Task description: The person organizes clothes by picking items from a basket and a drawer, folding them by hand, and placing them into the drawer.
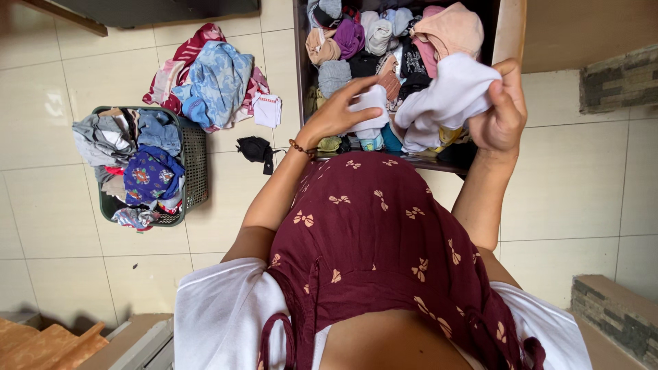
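My right hand (502, 109) grips a white cloth garment (449, 96) and holds it over an open dark drawer (299, 75) packed with several small folded clothes. My left hand (336, 113) lies flat on a smaller folded white piece (370, 103) in the drawer, its fingers stretched out and pressing on it. A bead bracelet sits on my left wrist. My maroon patterned garment fills the lower middle of the view and hides the drawer's front edge.
A dark green laundry basket (195, 161) full of mixed clothes stands on the tiled floor at the left. A heap of pink and blue clothes (212, 79) lies behind it, with a small white piece (267, 109) and a black item (255, 149) on the floor nearby.
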